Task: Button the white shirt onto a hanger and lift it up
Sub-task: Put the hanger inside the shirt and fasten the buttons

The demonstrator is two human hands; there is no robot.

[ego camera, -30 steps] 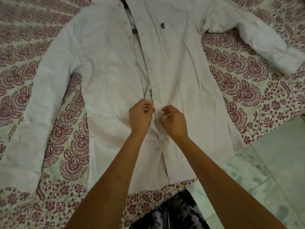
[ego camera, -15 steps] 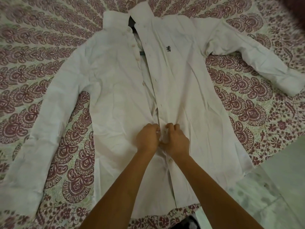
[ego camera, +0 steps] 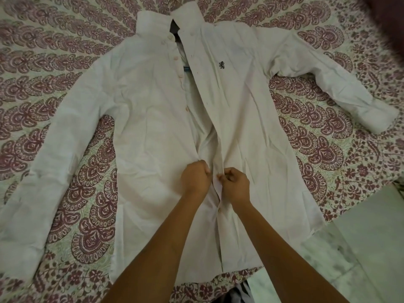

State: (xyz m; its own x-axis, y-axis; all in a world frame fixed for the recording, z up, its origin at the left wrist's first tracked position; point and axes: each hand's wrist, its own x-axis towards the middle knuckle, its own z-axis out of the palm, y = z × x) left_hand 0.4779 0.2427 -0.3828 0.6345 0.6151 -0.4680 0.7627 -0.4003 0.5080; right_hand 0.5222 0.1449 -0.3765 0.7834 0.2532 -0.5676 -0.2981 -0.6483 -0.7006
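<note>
Fabric was bunched between both hands at the lower middle of the white shirt (ego camera: pixel 142 119), which lay front-up and spread across the patterned bedsheet (ego camera: pixel 310 132), sleeves out to either side. My left hand (ego camera: pixel 195 179) was curled shut on the button-side edge of the placket, and my right hand (ego camera: pixel 236 186) was pinched closed on the buttonhole side, the two nearly touching. One fastened button (ego camera: pixel 220 210) showed just below my right hand; the buttons (ego camera: pixel 180 75) further up toward the collar (ego camera: pixel 150 21) were all undone, so I judged the fastening well short of halfway. A sliver of something dark and blue showed in the open neck, probably the hanger (ego camera: pixel 186 68), though too little was visible to be sure. To do this step well, I judged I should hold the hole flat and taut with the right fingers, tip the button edge-on with the left, and keep the two plackets level so nothing fastened crooked. Compared with half a second earlier, my hands had drawn slightly apart and a small flap of cloth had lifted between them.
</note>
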